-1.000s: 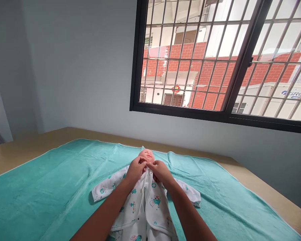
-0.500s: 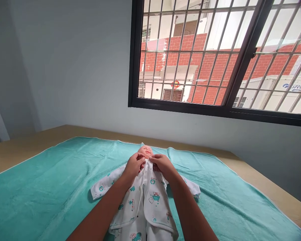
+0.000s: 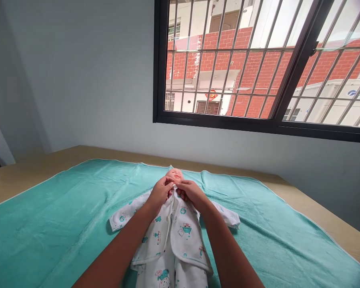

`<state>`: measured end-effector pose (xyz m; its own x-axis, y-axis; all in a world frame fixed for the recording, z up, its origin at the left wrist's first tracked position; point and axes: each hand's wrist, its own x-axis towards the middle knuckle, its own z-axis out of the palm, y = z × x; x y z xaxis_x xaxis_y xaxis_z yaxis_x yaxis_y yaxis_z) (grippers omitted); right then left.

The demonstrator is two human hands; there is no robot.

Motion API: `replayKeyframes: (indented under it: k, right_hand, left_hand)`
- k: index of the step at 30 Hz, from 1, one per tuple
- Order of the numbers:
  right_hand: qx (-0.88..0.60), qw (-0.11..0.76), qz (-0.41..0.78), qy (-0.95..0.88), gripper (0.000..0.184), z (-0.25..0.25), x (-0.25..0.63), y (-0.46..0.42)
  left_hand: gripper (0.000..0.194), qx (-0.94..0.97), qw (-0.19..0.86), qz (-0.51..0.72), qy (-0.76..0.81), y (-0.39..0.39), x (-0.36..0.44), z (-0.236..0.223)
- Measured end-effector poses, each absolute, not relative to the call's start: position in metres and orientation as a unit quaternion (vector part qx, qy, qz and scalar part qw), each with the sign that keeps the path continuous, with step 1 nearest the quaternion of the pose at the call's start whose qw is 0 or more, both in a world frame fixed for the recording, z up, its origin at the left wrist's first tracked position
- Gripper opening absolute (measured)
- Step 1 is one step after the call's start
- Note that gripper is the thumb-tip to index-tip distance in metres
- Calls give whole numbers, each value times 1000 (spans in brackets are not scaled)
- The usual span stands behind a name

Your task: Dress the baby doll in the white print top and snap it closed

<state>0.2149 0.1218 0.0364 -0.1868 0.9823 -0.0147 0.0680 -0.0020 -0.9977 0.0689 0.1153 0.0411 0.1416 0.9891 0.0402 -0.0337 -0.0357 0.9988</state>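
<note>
A baby doll (image 3: 175, 174) lies on its back, head towards the wall. It wears a white printed baby jacket (image 3: 185, 236) and matching trousers (image 3: 165, 278). The jacket's sleeves spread out to both sides, and its front edges hang apart below the chest. At the collar, just under the doll's chin, my left hand (image 3: 162, 194) pinches the left edge of the jacket. My right hand (image 3: 192, 194) pinches the right edge there, its fingertips almost meeting those of the left. The fastening between the fingertips is mostly hidden.
A turquoise blanket (image 3: 78, 208) with a few creases covers most of the wooden table (image 3: 21, 178). Behind the table stands a grey wall (image 3: 93, 80). A barred window (image 3: 222, 80) with a dark frame is at the upper right.
Both hands have drawn the collar edges closer together under the doll's chin. The head view has shifted slightly; the doll stays in place.
</note>
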Motion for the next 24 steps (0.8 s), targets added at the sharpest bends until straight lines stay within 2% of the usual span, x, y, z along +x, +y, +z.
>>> replayKeyframes:
  k: [12, 18, 24]
  right_hand:
    - [-485, 423, 513, -567, 21, 37, 214, 122]
    - [-502, 402, 515, -567, 15, 45, 217, 120]
    - [-467, 411, 570, -537, 18, 39, 222, 122]
  left_hand:
    - [5, 569, 528, 454, 438, 117, 70, 49]
    - [8, 564, 539, 433, 451, 119, 65, 50]
    - [4, 571, 526, 440, 451, 123, 69, 44]
